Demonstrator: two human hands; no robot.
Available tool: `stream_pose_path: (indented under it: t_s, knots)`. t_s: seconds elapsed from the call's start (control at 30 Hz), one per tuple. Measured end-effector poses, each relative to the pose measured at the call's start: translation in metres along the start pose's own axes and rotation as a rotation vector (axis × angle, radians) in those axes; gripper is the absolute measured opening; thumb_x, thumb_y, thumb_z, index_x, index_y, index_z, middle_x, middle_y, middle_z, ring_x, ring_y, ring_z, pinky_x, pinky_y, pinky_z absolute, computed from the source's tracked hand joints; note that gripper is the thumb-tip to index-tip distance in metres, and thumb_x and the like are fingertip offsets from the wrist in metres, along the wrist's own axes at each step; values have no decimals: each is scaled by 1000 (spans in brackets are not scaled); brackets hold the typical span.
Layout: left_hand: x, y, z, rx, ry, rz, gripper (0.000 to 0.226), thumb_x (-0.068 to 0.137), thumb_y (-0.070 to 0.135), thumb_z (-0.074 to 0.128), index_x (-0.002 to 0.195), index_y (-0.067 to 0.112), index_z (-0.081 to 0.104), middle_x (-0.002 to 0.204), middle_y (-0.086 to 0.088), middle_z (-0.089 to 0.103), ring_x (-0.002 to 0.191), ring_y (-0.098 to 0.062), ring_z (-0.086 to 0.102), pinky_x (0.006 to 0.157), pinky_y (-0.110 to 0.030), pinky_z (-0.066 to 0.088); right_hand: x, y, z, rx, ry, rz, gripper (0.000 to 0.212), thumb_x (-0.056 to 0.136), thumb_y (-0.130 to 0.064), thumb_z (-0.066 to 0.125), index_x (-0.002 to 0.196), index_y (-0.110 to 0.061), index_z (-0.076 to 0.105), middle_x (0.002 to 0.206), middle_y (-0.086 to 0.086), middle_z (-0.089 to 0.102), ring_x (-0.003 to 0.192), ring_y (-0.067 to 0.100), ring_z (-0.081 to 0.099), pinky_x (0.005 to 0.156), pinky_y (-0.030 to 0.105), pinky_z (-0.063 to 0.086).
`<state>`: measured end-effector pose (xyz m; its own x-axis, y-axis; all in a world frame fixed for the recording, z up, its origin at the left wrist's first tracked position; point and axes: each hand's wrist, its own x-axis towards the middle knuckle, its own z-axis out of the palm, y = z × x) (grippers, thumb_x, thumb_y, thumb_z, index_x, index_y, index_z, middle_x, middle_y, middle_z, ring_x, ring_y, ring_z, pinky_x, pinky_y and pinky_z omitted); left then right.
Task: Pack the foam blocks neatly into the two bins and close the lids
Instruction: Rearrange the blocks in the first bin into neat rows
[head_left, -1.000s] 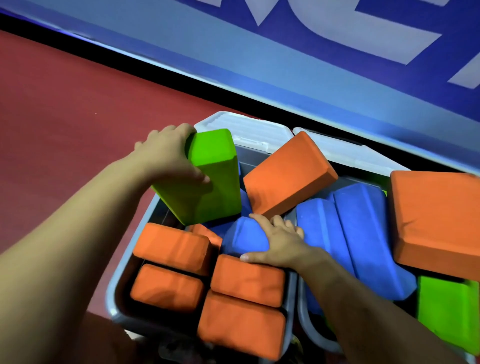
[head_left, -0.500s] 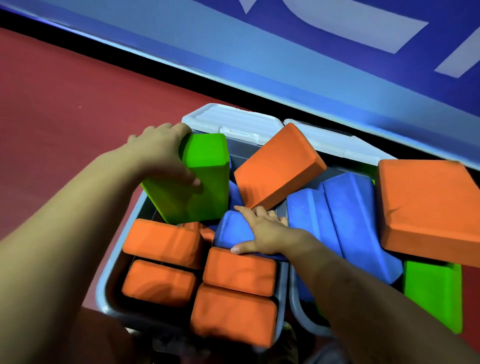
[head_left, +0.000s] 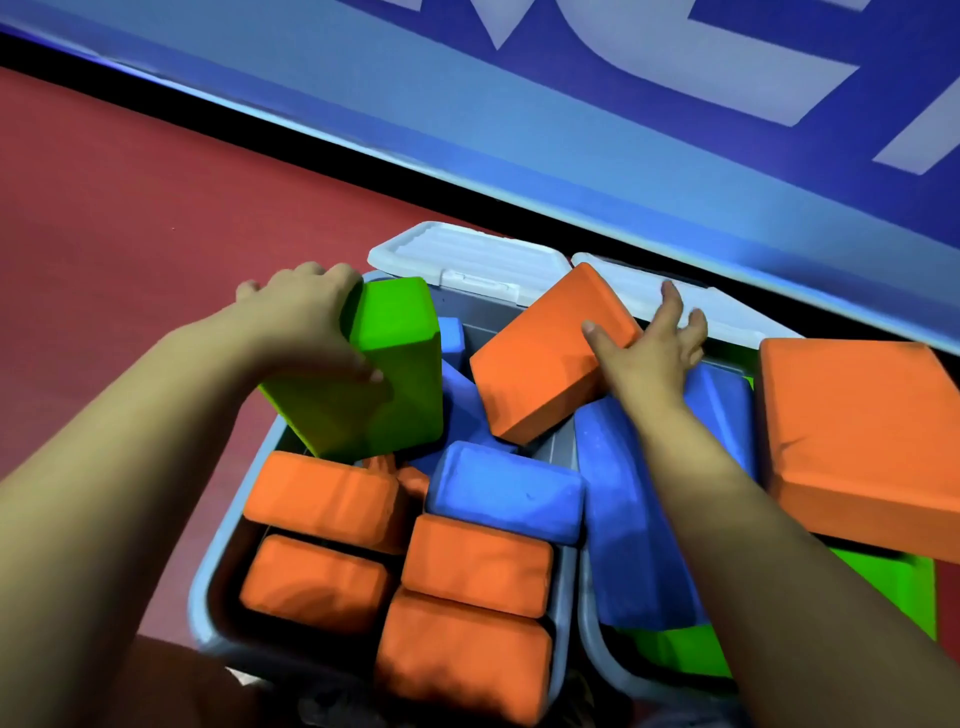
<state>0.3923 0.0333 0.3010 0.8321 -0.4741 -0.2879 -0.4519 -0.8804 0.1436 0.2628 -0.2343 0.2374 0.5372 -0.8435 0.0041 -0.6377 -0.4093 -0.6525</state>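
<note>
The green block (head_left: 384, 374) is gripped by the left hand (head_left: 306, 322), fingers curled round its upper end, and is held tilted over the left bin (head_left: 208, 587). The right hand (head_left: 649, 353) lies spread, fingers straight, thumb pressed on the tilted orange block (head_left: 545, 353), which lies at its 9 o'clock, straddling both bins. The block's long axis runs from 7 to 1 o'clock. The right hand is nearer. Both white lids (head_left: 467, 254) are seen open at 12 o'clock.

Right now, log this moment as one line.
left hand grips green block | right hand reaching tilted orange block | lids open
</note>
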Motion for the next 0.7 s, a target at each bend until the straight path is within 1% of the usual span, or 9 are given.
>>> stream_pose_path:
  t_s: [0.07, 0.17, 0.23, 0.33, 0.4, 0.47, 0.53, 0.6, 0.7]
  knots:
    - [1, 0, -6, -46, 69, 1, 97, 63, 54, 80, 144, 29, 33, 131, -11, 45, 128, -33, 40, 103, -49, 29, 9, 11, 8, -4, -126, 128, 102, 74, -56, 70, 150, -32, 7, 155, 17, 10, 141, 37, 16, 113, 44, 21]
    - [0, -1, -15, -94, 142, -24, 96, 68, 54, 77, 148, 37, 26, 134, -14, 43, 130, -35, 38, 105, -48, 28, 16, 22, 20, -16, -253, 168, 101, 71, -66, 65, 149, -38, 7, 152, 15, 21, 136, 37, 31, 112, 51, 26]
    - [-2, -5, -20, -178, 164, -53, 98, 65, 57, 78, 146, 46, 23, 133, -13, 43, 130, -36, 39, 107, -49, 29, 15, 23, 25, -33, -219, 173, 89, 74, -63, 65, 145, -39, 18, 147, 13, 27, 129, 36, 39, 110, 51, 26]
    - [-9, -11, -31, -395, 217, -61, 103, 47, 66, 70, 135, 68, 17, 131, -12, 44, 125, -36, 44, 107, -51, 35, 11, 20, 25, 9, -127, 166, 73, 76, -52, 69, 134, -30, 32, 139, 13, 34, 121, 38, 46, 106, 50, 29]
    - [-13, -13, -39, -508, 243, -12, 104, 47, 63, 74, 129, 75, 12, 133, -9, 46, 123, -31, 48, 104, -42, 40, 11, 19, 24, 60, -88, 178, 64, 76, -44, 71, 127, -26, 37, 137, 14, 35, 119, 39, 47, 104, 50, 33]
    - [-17, -13, -44, -571, 240, 46, 105, 62, 45, 84, 136, 68, 13, 134, 1, 47, 118, -21, 49, 95, -30, 40, 10, 18, 22, 81, -71, 202, 54, 77, -38, 72, 121, -26, 42, 136, 14, 35, 120, 41, 43, 103, 48, 35]
    - [-22, -12, -51, -599, 257, 78, 96, 72, 33, 81, 141, 58, 21, 123, 8, 46, 107, -14, 47, 88, -26, 37, 10, 15, 16, 116, -68, 256, 52, 74, -32, 74, 115, -26, 44, 136, 13, 32, 119, 41, 42, 102, 42, 39]
    - [-30, -11, -58, -598, 286, 85, 86, 74, 34, 80, 140, 53, 29, 119, 8, 48, 105, -15, 49, 87, -27, 38, 3, 9, 10, 192, -90, 327, 59, 66, -27, 78, 114, -28, 43, 134, 11, 29, 114, 38, 46, 98, 39, 44]
    - [-44, -14, -70, -579, 312, 82, 76, 74, 39, 78, 136, 51, 36, 129, -1, 54, 114, -22, 53, 90, -30, 42, -16, -5, -2, 208, -89, 327, 71, 61, -27, 80, 122, -30, 42, 133, 12, 29, 110, 36, 48, 94, 38, 47]
